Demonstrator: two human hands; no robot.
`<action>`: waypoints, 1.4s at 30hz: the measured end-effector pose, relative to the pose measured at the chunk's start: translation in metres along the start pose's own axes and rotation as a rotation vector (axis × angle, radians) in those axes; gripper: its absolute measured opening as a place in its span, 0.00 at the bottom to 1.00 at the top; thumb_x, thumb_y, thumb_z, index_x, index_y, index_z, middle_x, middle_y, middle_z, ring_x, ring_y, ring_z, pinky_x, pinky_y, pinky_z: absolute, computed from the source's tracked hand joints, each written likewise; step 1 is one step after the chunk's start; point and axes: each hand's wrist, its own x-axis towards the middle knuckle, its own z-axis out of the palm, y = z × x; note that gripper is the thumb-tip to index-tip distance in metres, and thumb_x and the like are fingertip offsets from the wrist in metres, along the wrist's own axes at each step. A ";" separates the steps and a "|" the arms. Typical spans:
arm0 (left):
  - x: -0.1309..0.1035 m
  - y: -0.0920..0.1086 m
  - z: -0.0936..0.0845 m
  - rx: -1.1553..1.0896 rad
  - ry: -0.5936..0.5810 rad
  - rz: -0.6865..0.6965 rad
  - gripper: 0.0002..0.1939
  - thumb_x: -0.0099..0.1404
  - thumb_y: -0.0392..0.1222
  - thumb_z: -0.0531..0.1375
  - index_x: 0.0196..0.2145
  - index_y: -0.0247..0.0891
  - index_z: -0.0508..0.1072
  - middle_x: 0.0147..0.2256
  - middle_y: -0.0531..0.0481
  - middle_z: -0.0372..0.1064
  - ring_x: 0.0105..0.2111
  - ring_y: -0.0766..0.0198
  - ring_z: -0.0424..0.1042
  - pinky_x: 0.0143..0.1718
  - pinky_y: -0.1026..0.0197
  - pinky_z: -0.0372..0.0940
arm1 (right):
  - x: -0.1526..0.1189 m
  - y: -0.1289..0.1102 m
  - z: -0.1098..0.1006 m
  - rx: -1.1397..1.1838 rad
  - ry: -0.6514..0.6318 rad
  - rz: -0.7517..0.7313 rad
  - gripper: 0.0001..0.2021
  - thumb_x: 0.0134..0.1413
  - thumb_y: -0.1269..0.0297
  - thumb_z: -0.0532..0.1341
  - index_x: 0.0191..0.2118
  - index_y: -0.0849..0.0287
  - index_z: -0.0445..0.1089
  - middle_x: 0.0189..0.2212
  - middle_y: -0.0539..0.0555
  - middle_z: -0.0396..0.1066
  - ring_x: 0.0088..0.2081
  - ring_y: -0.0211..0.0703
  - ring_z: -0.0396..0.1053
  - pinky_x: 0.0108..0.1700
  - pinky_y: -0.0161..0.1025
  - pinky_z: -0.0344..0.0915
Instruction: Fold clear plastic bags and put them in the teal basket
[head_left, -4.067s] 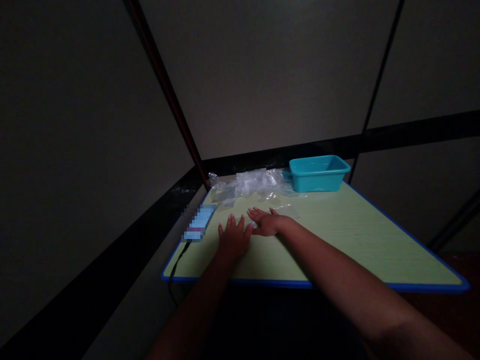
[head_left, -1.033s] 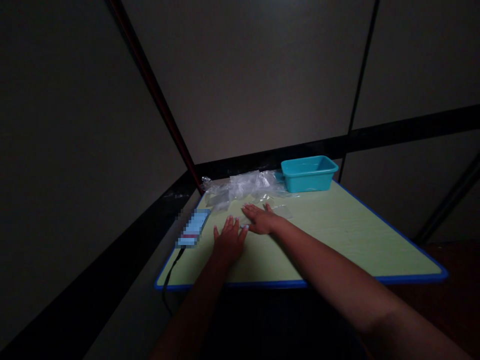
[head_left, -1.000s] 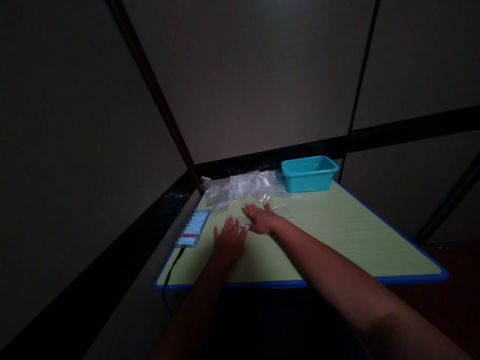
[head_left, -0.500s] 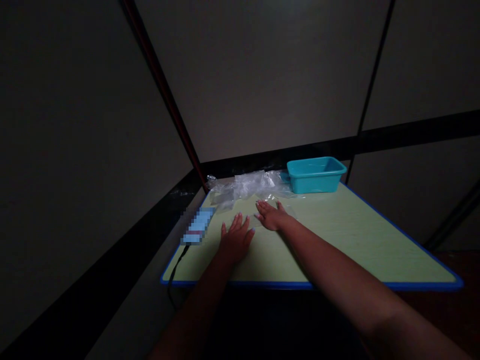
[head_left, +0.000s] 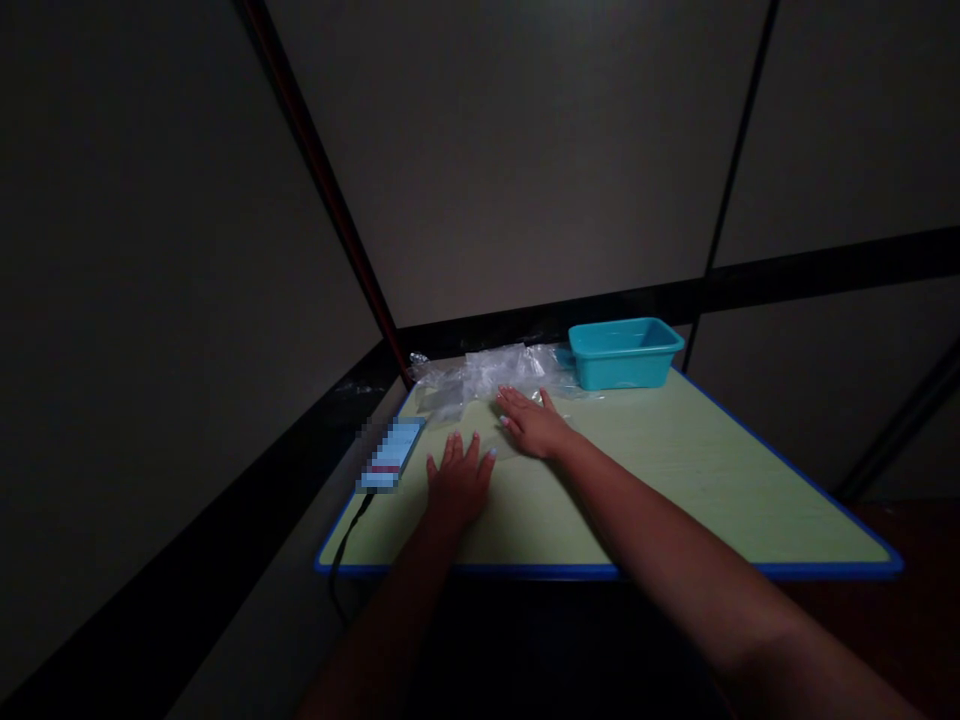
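Note:
A thin clear plastic sheet or bag (head_left: 511, 450) lies flat on the pale green table (head_left: 697, 480), hard to make out between the hands. My left hand (head_left: 459, 483) rests palm down at its left side, fingers spread. Over its right part, my right hand (head_left: 532, 422) is stretched flat with the thumb apart, its fingertips close to a pile of crumpled clear plastic bags (head_left: 495, 373). Neither hand is closed round anything.
A turquoise basket (head_left: 626, 370) stands at the table's back right, beside the plastic pile. Toward the left edge lies a phone-like device (head_left: 394, 453), its screen blurred, with a dark cable (head_left: 346, 540) hanging over the edge. Walls rise behind and left.
My right hand has slid a little to the left and away from me, nearer the plastic pile. My left hand has shifted slightly left. The view has also moved a little.

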 end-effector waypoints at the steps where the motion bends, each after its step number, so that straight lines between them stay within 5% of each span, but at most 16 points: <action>1: 0.000 0.000 0.000 0.003 -0.003 -0.006 0.29 0.68 0.56 0.38 0.62 0.41 0.53 0.62 0.37 0.47 0.63 0.52 0.42 0.57 0.36 0.42 | 0.000 0.002 -0.001 -0.003 0.001 0.006 0.28 0.61 0.60 0.43 0.65 0.56 0.41 0.65 0.55 0.36 0.65 0.49 0.36 0.60 0.63 0.26; 9: -0.003 0.000 0.004 0.056 0.116 -0.088 0.30 0.67 0.57 0.43 0.62 0.43 0.53 0.61 0.33 0.49 0.63 0.44 0.42 0.55 0.35 0.47 | -0.002 0.000 0.009 0.022 -0.189 -0.007 0.32 0.59 0.49 0.46 0.65 0.56 0.42 0.65 0.57 0.37 0.65 0.52 0.36 0.58 0.67 0.29; 14: 0.000 -0.001 0.001 0.056 0.181 -0.062 0.31 0.68 0.55 0.42 0.63 0.38 0.50 0.63 0.34 0.41 0.64 0.49 0.39 0.56 0.35 0.46 | -0.003 -0.010 0.011 0.056 -0.157 -0.112 0.36 0.56 0.45 0.48 0.65 0.56 0.43 0.65 0.59 0.38 0.65 0.53 0.37 0.58 0.66 0.28; 23: 0.004 -0.005 0.000 0.046 0.164 -0.144 0.32 0.67 0.54 0.41 0.61 0.28 0.53 0.63 0.34 0.43 0.64 0.51 0.40 0.57 0.37 0.47 | -0.005 -0.030 0.014 0.129 -0.182 -0.225 0.28 0.57 0.53 0.51 0.62 0.54 0.51 0.61 0.60 0.52 0.62 0.51 0.48 0.57 0.68 0.30; 28: 0.004 -0.005 -0.001 -0.018 0.114 -0.028 0.29 0.69 0.49 0.40 0.62 0.30 0.51 0.63 0.38 0.44 0.63 0.55 0.42 0.58 0.41 0.47 | -0.006 -0.031 0.009 0.142 -0.195 -0.241 0.26 0.57 0.56 0.50 0.61 0.53 0.54 0.59 0.61 0.55 0.61 0.49 0.50 0.58 0.66 0.32; 33: 0.004 -0.005 -0.002 -0.103 0.009 0.144 0.28 0.69 0.46 0.39 0.64 0.33 0.45 0.64 0.42 0.42 0.63 0.61 0.46 0.61 0.43 0.41 | -0.007 -0.029 0.009 0.152 -0.210 -0.242 0.27 0.54 0.62 0.52 0.61 0.47 0.52 0.61 0.56 0.52 0.61 0.47 0.50 0.58 0.66 0.32; 42: 0.003 -0.004 -0.002 -0.035 0.003 0.097 0.28 0.69 0.49 0.39 0.63 0.36 0.49 0.64 0.44 0.39 0.64 0.58 0.39 0.60 0.38 0.38 | -0.004 -0.015 0.011 0.070 -0.132 -0.118 0.27 0.59 0.62 0.46 0.64 0.56 0.45 0.63 0.57 0.46 0.64 0.47 0.42 0.58 0.67 0.30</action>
